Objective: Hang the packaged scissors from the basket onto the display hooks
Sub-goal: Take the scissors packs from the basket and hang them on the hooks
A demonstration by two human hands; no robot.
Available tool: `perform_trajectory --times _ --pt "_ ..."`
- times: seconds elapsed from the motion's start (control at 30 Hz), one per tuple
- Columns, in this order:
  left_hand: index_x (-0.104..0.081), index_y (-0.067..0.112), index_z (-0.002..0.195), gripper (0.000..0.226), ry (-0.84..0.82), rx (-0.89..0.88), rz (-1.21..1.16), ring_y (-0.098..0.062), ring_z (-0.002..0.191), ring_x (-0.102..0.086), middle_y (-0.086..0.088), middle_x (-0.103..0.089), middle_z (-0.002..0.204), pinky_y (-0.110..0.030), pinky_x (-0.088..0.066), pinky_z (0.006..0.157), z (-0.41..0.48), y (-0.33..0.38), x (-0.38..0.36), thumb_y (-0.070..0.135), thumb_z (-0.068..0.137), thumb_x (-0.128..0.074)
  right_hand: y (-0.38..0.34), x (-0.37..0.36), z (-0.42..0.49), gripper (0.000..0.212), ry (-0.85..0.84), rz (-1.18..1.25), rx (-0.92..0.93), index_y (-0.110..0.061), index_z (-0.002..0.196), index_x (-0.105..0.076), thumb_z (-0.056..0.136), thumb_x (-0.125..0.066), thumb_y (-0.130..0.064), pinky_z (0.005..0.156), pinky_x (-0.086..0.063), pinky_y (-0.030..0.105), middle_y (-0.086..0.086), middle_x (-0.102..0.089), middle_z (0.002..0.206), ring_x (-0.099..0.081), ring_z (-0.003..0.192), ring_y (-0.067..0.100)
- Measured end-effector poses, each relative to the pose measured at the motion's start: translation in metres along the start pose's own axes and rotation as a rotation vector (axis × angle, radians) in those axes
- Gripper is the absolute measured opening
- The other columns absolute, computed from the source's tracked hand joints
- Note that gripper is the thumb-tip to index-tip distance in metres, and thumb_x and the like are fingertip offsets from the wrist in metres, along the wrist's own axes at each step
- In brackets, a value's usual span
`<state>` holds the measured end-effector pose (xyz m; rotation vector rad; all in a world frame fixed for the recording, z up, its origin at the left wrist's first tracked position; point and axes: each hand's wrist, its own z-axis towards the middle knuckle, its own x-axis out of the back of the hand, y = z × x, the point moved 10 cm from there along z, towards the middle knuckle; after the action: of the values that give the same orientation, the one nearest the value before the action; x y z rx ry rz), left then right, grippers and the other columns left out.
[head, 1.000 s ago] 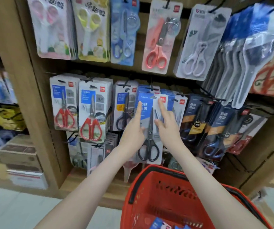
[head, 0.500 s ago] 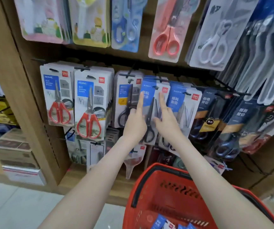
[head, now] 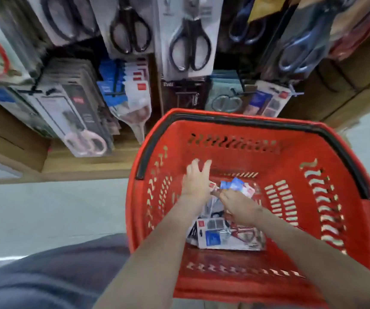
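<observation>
Pointing away lengthwise in basket (head: 246,121): scissors pack (head: 235,186), pinched by right hand (head: 238,207); left hand (head: 196,181) splayed.

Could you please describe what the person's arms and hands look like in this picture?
The left forearm and right forearm are bare, with no sleeve in view. The left hand and right hand wear no gloves, and no watch, bracelet or ring shows, though the picture is blurred. A dark blue-grey garment on the person fills the lower left corner.
</observation>
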<state>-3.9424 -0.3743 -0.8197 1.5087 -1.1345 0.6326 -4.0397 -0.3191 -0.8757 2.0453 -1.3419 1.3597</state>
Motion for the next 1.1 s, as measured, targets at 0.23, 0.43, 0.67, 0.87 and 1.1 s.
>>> perform_trajectory --times 0.23,0.43,0.67,0.87,1.1 --pt "-0.002 0.035 0.154 0.078 -0.653 -0.122 0.426 -0.027 0.149 0.009 -0.006 0.017 0.162 -0.053 -0.001 0.118 -0.018 -0.045 -0.163 0.028 0.095 -0.053 0.018 -0.137 -0.011 0.112 -0.408 -0.317 0.206 -0.040 0.146 0.024 0.083 -0.068 -0.047 0.115 -0.013 0.054 0.005 0.018 0.161 -0.002 0.149 0.031" --pt "0.006 0.029 0.155 0.073 -0.651 -0.097 0.171 -0.023 0.149 0.013 -0.002 0.014 0.162 -0.038 0.002 0.119 0.009 -0.033 -0.190 0.012 0.100 -0.040 0.062 -0.120 0.002 0.106 -0.225 -0.190 0.116 -0.041 0.146 0.021 0.080 -0.060 -0.064 0.109 -0.026 0.050 0.009 0.006 0.162 -0.018 0.141 0.034" --pt "-0.018 0.011 0.153 0.065 -0.229 0.349 -0.323 -0.035 0.134 -0.036 -0.019 -0.034 0.147 -0.037 -0.034 0.101 0.023 -0.036 -0.129 0.002 0.095 -0.046 0.125 -0.052 -0.012 0.121 -0.126 0.238 -0.285 -0.053 0.143 0.021 0.070 -0.074 -0.042 0.113 -0.021 0.059 0.003 0.004 0.159 -0.007 0.141 0.039" --pt "-0.064 0.022 0.115 0.050 -0.519 0.499 -1.199 -0.014 0.084 -0.070 0.000 -0.073 0.097 -0.031 -0.057 0.078 -0.015 0.032 -0.118 0.061 0.096 -0.039 0.080 0.014 -0.038 0.115 0.139 0.625 -0.381 -0.062 0.140 0.014 0.071 -0.076 -0.036 0.109 -0.021 0.039 -0.003 -0.007 0.157 -0.017 0.140 0.030" --pt "-0.061 0.015 0.127 0.050 -0.286 0.385 -1.639 -0.027 0.113 -0.064 -0.012 -0.067 0.121 -0.045 -0.047 0.101 -0.060 0.057 -0.007 0.049 0.101 -0.034 0.001 0.104 -0.070 0.082 0.384 1.081 -0.247 -0.061 0.143 -0.014 0.074 -0.057 -0.065 0.115 -0.008 0.034 -0.010 -0.020 0.156 -0.014 0.142 0.017"
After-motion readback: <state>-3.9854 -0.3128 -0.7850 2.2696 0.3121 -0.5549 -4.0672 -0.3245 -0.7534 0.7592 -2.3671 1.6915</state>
